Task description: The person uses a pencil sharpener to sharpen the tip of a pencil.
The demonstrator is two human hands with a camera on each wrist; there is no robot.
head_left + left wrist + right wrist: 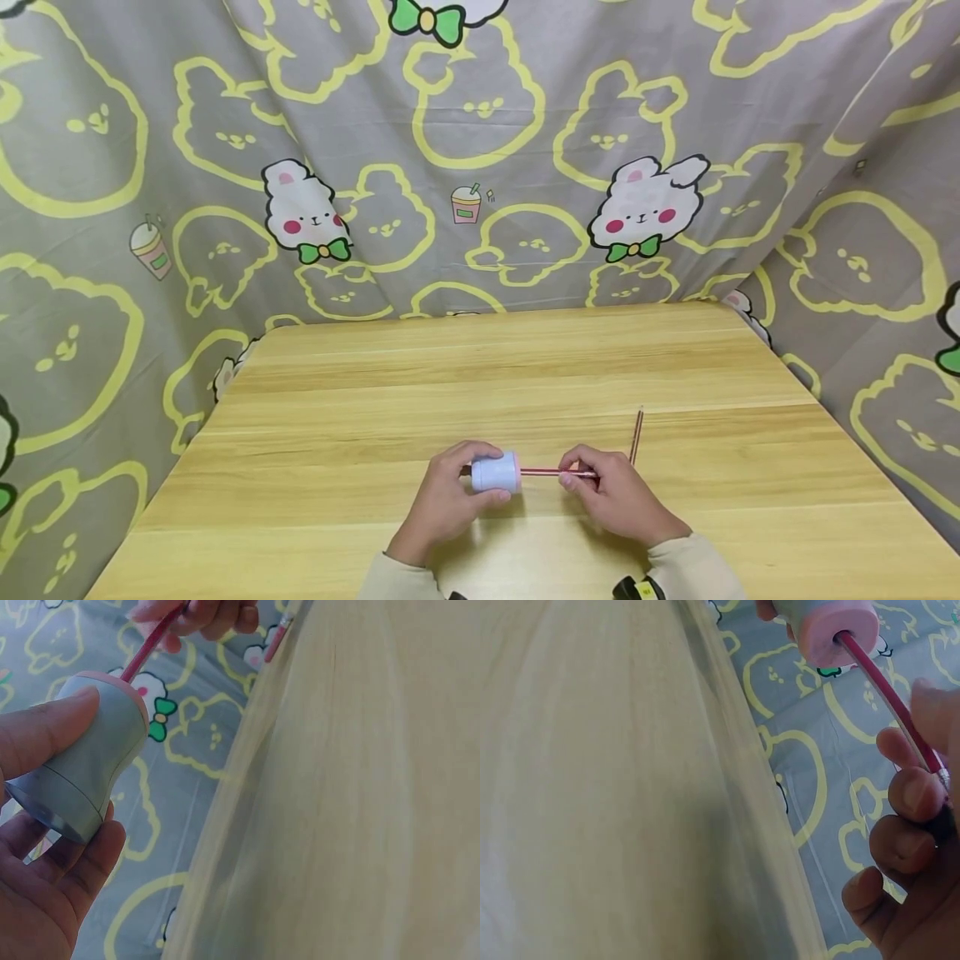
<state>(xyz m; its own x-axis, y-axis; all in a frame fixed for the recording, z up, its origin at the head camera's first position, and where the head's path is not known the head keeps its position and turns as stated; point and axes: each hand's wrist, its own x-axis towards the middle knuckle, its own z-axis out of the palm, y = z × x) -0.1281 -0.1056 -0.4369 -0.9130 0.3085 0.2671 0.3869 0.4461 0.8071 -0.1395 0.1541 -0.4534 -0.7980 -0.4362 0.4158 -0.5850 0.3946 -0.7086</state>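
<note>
Fingers of the right hand (617,493), right of centre at the bottom of the head view, pinch a red pencil (540,472) near its right end, drawn in close around the shaft. At lower centre, the left hand (448,493) holds a pale blue sharpener (495,472), thumb and fingers spread only as wide as its body. Along its length, the pencil runs nearly level across the frame, leftward from the pinch into the hole in the sharpener's pink end (819,649). Both seem to share one line, and any twist or push would likely hinge on that; a bare stretch of shaft shows between the hands. Just beyond the right hand, a second pencil (637,435) points toward the top of the frame on the wooden table (450,375). Behind hangs a patterned curtain (360,133).
</note>
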